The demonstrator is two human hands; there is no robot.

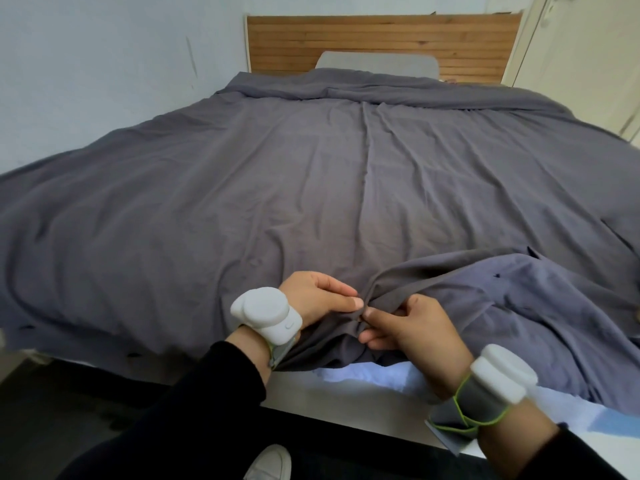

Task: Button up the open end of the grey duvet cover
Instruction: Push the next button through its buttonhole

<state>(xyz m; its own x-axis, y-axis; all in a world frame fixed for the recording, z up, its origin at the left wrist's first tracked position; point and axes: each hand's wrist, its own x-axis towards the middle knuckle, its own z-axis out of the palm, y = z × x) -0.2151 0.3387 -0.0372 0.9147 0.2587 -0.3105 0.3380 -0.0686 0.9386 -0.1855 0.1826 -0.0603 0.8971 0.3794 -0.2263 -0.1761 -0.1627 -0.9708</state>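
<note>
The grey duvet cover (311,174) lies spread over the whole bed, its open end at the near foot edge. My left hand (317,297) pinches the cover's hem between thumb and fingers. My right hand (412,327) pinches the same bunched hem (367,327) just to the right, thumbs almost touching. Any button between the fingertips is hidden by the folds. Right of my hands the top layer is folded back, showing buttonholes (498,276) along its edge. Both wrists wear white devices on straps.
White bedding (363,375) shows under the lifted hem at the foot of the bed. A grey pillow (377,65) leans on the wooden headboard (381,32). Dark floor and a white shoe (272,462) lie below me. A wall runs along the left, a cupboard door at right.
</note>
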